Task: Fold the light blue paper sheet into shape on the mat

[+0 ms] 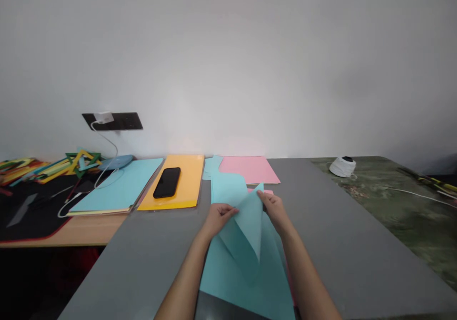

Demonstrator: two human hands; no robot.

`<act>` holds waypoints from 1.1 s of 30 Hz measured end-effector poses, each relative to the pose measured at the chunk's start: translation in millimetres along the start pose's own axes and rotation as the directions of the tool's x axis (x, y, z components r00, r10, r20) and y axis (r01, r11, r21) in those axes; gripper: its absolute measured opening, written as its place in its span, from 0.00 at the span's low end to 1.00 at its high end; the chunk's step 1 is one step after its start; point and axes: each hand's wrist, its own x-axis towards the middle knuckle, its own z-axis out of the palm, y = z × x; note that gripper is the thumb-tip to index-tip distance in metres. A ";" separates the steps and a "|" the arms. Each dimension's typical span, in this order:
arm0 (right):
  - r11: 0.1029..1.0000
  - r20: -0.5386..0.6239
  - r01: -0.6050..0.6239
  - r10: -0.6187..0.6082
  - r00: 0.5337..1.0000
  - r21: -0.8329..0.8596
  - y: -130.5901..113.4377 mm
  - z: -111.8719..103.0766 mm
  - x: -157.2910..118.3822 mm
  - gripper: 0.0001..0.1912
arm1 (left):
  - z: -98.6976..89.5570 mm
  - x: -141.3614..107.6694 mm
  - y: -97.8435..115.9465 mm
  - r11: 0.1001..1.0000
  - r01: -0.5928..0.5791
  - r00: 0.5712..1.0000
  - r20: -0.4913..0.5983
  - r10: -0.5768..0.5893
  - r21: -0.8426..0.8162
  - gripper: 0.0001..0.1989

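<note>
Raised over the grey table is a light blue paper sheet (252, 217), its near part folded over on itself to a pointed flap. My left hand (222, 216) pinches it at the left edge of the flap. With thumb and fingers closed, my right hand (273, 205) grips the sheet near the flap's upper tip. Beneath lies another light blue sheet (246, 286), flat on the table, with a pink edge showing along its right side. Farther back, pink paper (246, 167) lies by the wall, next to a cut light blue piece (213, 166).
A black phone (167, 183) rests on a yellow paper pack (191, 172). To its left is a light blue stack (117, 191) with a white cable (116, 153) over it. Colored paper strips (53, 167) lie far left. A white thread spool (342, 166) stands right.
</note>
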 end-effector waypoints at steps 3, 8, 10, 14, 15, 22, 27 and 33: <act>0.997 0.013 0.030 -0.029 1.000 -0.073 1.2 0.6 -1.1 0.20 | -0.6 0.1 0.3 1.000 0.003 1.000 -0.019 -0.003 -0.002 0.17; 0.991 0.012 0.060 -0.059 0.998 -0.121 3.5 -1.8 1.7 0.20 | 0.4 -1.4 4.0 1.000 -0.005 1.000 -0.010 0.005 -0.014 0.16; 0.987 -0.011 0.072 -0.074 0.997 -0.141 4.9 -3.2 3.1 0.20 | 1.2 -2.1 5.7 1.000 -0.005 1.000 -0.015 0.005 -0.027 0.15; 0.985 -0.044 0.085 -0.093 0.995 -0.149 7.9 -5.1 5.3 0.20 | 2.0 -3.0 7.9 0.999 -0.016 1.000 -0.013 0.016 -0.039 0.13; 0.986 -0.046 0.090 -0.097 0.994 -0.143 8.4 -5.4 5.6 0.20 | 2.0 -2.9 8.1 0.999 -0.017 1.000 -0.013 0.017 -0.041 0.13; 0.992 -0.057 0.094 -0.099 0.993 -0.090 8.9 -5.4 6.5 0.18 | 1.1 -2.2 6.4 0.998 -0.010 1.000 0.006 0.011 -0.056 0.11; 0.991 -0.066 0.088 -0.095 0.993 -0.101 8.4 -5.2 6.4 0.19 | 1.6 -1.2 1.6 0.996 -0.015 1.000 0.015 0.017 -0.088 0.11; 0.999 0.050 -0.004 0.006 0.999 -0.040 11.4 1.2 5.2 0.21 | -2.6 5.0 -10.7 0.997 -0.012 0.986 -0.164 0.000 -0.072 0.13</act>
